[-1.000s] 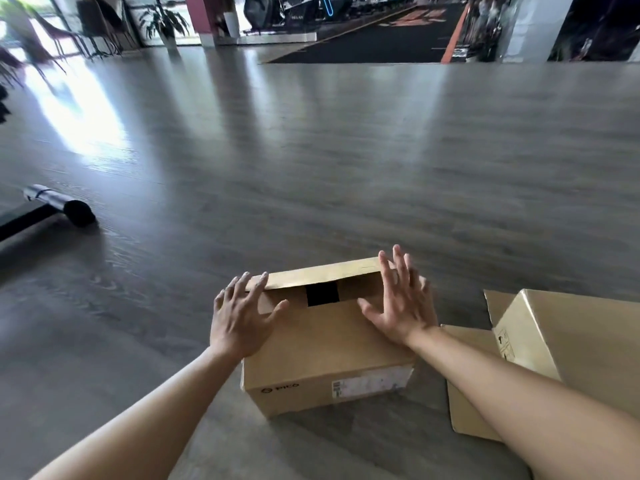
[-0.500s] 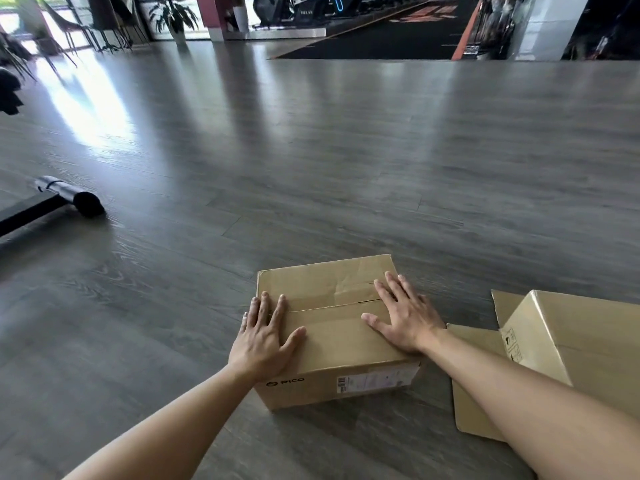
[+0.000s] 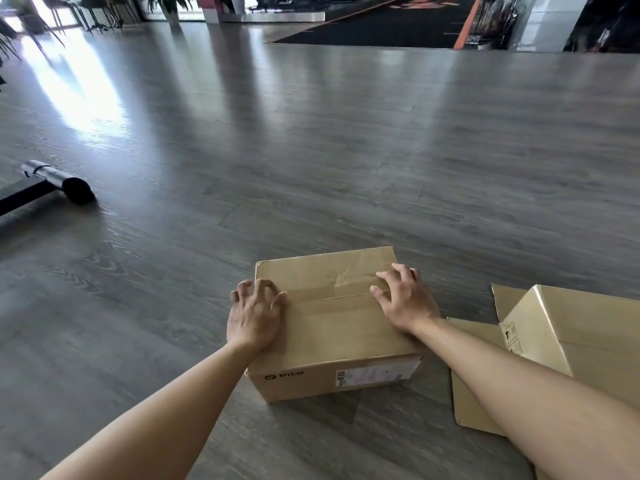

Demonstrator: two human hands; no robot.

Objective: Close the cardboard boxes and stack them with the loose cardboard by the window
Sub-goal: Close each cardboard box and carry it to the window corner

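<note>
A person is kneeling or leaning over a grey wood-plank floor (image 3: 311,150), both bare forearms reaching forward into view. A small cardboard box (image 3: 332,341) is sitting on the floor just in front of them, its top flaps folded down flat and meeting along a seam across the middle. A printed logo and a white label are showing on the side facing the camera.

The left hand (image 3: 254,315) is resting on the box's left top edge, its fingers curled like a claw with the tips pressing near the seam; it is gripping nothing, and whether the fingers are hooking over the side edge cannot be told. The right hand (image 3: 403,299) is lying on the right part of the top, fingers bent and spread, fingertips pressing on the flap seam, also holding nothing.

To the right, just beside the small box, a larger cardboard box (image 3: 568,334) is lying tilted, with a flat sheet of loose cardboard (image 3: 467,393) spreading on the floor under and beside it.

Far left, a black bar with a rolled grey end (image 3: 59,181) is lying on the floor. Sunlight is glaring across the boards at upper left, near chair legs and a potted plant (image 3: 166,5).
</note>
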